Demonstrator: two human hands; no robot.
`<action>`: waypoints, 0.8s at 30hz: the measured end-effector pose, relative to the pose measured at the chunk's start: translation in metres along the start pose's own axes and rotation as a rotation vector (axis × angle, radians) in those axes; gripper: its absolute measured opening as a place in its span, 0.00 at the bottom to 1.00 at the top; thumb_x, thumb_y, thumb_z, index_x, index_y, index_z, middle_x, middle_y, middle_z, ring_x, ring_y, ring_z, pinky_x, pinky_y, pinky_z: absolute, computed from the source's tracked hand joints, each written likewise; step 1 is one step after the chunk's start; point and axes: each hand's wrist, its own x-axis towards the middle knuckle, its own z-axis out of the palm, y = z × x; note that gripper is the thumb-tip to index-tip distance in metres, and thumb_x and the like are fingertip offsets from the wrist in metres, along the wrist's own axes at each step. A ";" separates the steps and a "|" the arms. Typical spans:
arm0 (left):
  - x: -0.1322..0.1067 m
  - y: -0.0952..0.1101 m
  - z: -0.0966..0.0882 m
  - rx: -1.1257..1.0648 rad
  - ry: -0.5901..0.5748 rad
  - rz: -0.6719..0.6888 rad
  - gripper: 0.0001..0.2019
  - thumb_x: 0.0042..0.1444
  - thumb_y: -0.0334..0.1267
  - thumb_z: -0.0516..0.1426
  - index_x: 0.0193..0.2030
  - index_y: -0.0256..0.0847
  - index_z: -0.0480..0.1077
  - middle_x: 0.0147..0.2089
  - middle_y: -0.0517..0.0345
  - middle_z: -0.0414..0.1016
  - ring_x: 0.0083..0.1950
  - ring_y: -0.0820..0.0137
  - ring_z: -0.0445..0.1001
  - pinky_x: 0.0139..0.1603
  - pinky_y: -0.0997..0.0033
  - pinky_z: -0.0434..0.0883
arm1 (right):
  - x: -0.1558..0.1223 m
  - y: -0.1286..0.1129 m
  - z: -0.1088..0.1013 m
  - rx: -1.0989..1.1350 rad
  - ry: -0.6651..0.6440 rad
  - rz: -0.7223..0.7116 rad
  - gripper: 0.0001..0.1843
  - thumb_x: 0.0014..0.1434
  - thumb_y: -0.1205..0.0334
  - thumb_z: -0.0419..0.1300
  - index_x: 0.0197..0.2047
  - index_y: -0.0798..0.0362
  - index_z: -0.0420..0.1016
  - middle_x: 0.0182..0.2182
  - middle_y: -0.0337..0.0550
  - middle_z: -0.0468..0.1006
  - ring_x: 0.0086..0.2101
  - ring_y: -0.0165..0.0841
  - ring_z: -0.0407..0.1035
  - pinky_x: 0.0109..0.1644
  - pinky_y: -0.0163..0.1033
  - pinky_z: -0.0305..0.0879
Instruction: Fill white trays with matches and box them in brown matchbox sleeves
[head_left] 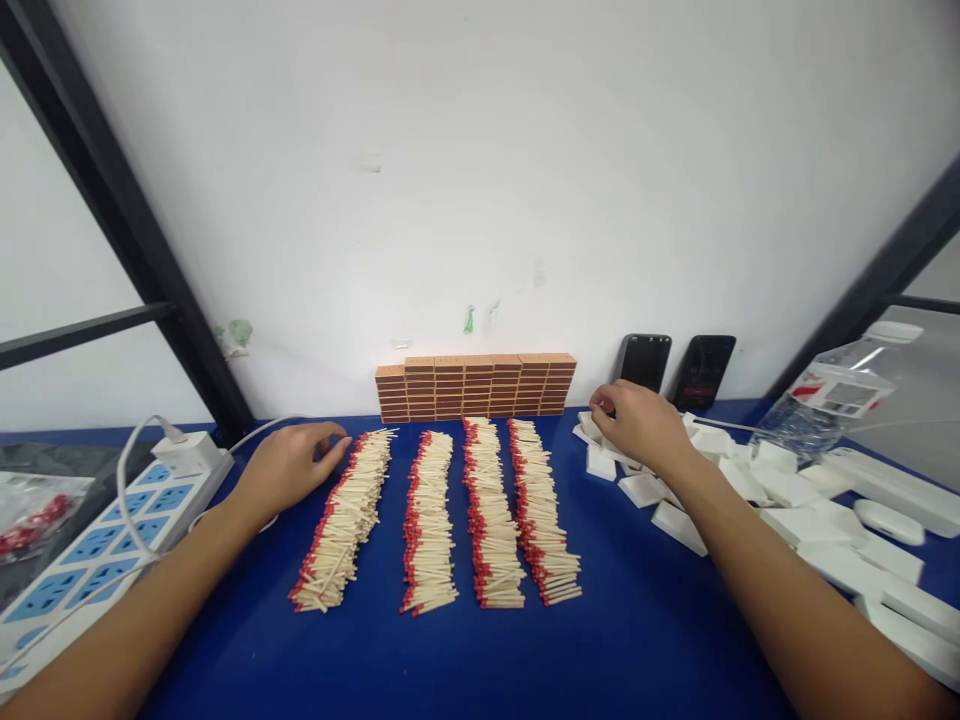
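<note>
Several long rows of red-tipped matches [450, 515] lie side by side on the blue table [645, 620]. My left hand [289, 465] rests palm down beside the far end of the leftmost row, fingers curled, tips close to the matches. My right hand [637, 425] reaches over a heap of white matchbox trays [739, 480] on the right, fingers pinched on one tray at the heap's far left. A stack of brown matchbox sleeves [476, 387] stands against the white wall behind the rows.
A white and blue power strip [97, 540] with a plugged cable lies at the left. Two dark phones [675, 368] lean on the wall. A plastic water bottle [825, 400] lies at the right. Black frame bars rise on both sides.
</note>
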 end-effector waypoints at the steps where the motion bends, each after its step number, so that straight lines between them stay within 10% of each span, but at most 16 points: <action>1: 0.000 -0.001 0.001 0.000 -0.002 0.006 0.19 0.66 0.51 0.52 0.47 0.46 0.80 0.34 0.57 0.82 0.36 0.62 0.78 0.37 0.66 0.64 | 0.000 -0.001 0.001 -0.006 -0.018 0.000 0.13 0.66 0.62 0.55 0.39 0.53 0.82 0.38 0.49 0.82 0.39 0.41 0.75 0.35 0.41 0.58; 24: 0.001 -0.008 0.003 0.025 0.033 0.019 0.20 0.67 0.51 0.50 0.47 0.43 0.80 0.41 0.52 0.82 0.41 0.60 0.78 0.43 0.64 0.69 | -0.001 -0.010 0.006 -0.102 -0.180 0.020 0.17 0.68 0.58 0.57 0.36 0.55 0.86 0.41 0.56 0.84 0.46 0.48 0.75 0.42 0.44 0.65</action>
